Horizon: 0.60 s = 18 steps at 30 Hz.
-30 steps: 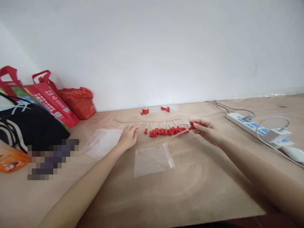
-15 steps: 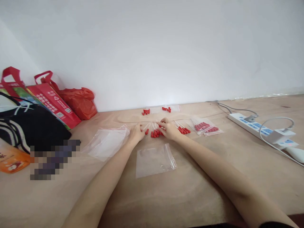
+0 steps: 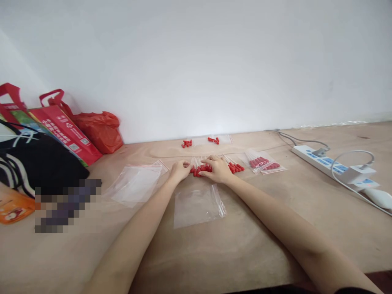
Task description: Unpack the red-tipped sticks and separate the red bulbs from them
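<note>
Between the left hand (image 3: 181, 170) and the right hand (image 3: 218, 169), I see droppers (image 3: 198, 168) with red, rubbery-looking bulbs and clear, smooth stems. Nearer me than both hands lies a clear bag (image 3: 194, 207) of thin, glossy plastic, creased at one end. The bench (image 3: 239, 241) beneath them looks like smooth, grained wood. Well left of the left hand, a red bag (image 3: 102, 128) is crinkled, shiny plastic beside matt black cloth (image 3: 52, 163). Right of the right hand, the power strip (image 3: 326, 162) is hard white plastic.
</note>
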Available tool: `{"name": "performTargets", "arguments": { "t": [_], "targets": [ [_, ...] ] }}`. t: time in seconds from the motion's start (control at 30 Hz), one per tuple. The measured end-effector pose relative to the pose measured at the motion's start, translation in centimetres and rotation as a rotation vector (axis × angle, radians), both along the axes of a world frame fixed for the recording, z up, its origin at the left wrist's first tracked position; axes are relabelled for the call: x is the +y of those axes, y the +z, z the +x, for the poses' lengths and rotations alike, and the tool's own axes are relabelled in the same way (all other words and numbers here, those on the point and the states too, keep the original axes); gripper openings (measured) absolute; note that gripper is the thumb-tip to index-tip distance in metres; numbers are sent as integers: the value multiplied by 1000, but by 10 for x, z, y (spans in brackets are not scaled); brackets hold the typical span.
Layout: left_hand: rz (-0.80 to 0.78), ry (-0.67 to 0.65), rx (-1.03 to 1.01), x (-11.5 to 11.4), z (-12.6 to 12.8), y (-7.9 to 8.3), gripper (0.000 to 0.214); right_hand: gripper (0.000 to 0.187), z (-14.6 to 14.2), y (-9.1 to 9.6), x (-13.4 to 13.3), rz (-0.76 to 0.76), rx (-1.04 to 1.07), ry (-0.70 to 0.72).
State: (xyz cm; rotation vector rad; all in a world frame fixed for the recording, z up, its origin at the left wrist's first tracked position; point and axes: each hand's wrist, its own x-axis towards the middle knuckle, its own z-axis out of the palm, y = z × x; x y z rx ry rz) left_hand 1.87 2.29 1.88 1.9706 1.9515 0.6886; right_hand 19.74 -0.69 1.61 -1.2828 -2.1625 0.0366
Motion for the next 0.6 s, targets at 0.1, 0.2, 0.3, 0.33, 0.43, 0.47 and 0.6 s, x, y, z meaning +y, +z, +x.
{"name": "performTargets", "arguments": {
  "t": [0.1, 0.2, 0.3, 0.33, 0.43, 0.47, 0.6],
  "targets": [
    [28, -8, -7, -7, 4, 1, 25, 45, 5, -2, -2, 20, 42, -29],
    [80, -3, 17, -15, 4, 2, 35, 38, 10, -2, -9, 95, 95, -64],
    [109, -1, 26, -20, 3, 2, 37, 30, 18, -2, -23, 199, 102, -67],
    [115, 1, 24, -21, 2, 1, 36, 28, 21, -2, -30, 229, 91, -63],
    [136, 17, 2, -21, 1, -1, 33, 25, 35, -5, -49, 292, 47, -53],
    [144, 28, -9, -21, 1, -2, 31, 25, 42, -7, -54, 304, 37, -53],
    [166, 70, -48, -21, -2, -4, 30, 24, 73, -12, -59, 316, 48, -140]
  ]
}}
